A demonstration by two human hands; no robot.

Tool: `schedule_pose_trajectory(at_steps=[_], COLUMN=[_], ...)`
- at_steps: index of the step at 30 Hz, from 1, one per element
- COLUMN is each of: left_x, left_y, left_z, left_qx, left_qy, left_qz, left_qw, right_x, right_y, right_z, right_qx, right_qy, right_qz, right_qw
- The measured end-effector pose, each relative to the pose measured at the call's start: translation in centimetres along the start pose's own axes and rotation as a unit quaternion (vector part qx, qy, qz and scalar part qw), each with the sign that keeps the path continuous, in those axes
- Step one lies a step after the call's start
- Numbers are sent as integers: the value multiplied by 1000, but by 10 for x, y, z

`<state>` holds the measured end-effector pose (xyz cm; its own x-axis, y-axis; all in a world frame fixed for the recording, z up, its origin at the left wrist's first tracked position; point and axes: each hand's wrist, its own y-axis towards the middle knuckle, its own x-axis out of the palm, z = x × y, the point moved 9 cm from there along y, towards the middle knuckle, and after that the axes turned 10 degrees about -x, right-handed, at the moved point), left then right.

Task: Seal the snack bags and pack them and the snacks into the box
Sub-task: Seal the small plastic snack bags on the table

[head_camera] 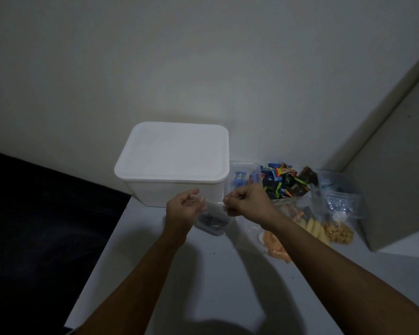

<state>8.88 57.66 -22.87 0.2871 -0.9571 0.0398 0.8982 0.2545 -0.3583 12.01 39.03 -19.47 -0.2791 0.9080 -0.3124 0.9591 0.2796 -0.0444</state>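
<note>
— Why is the clear bag (213,220) held up at centre frame?

— Left hand (183,209) and right hand (246,201) each pinch its top edge, likely to press the seal. The white box (172,163) behind is lidded.

— Any labels?

— Wrapped candies (286,181), right of centre; print too blurred to read.

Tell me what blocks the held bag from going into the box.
The lid is on the white box, closing it. Both hands, left and right, pinch the top of the small clear bag just in front.

both hands (184,206) (246,201) pinching a clear snack bag (213,220)
</note>
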Motion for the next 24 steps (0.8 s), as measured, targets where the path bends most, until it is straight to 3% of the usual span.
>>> schedule_pose_trajectory(at_steps=[6,11,18,24], left_x=[1,-1,3,-2], left_y=[-7,-9,-7,2], left_z=[6,12,13,7], left_qx=[3,11,1,-30], left_qy=[-16,-19,14,-9], left_qz=[-24,13,29,36], left_qw=[1000,1000,999,999], right_x=[8,9,-2,2], right_y=[-2,-4,-9,-3], right_z=[-4,-9,-15,-10], right_qx=[-9,-12,-20,-24], right_qy=[-8,0,-3,-9], right_qz=[-26,-23,84,83], right_qw=[1000,1000,996,996])
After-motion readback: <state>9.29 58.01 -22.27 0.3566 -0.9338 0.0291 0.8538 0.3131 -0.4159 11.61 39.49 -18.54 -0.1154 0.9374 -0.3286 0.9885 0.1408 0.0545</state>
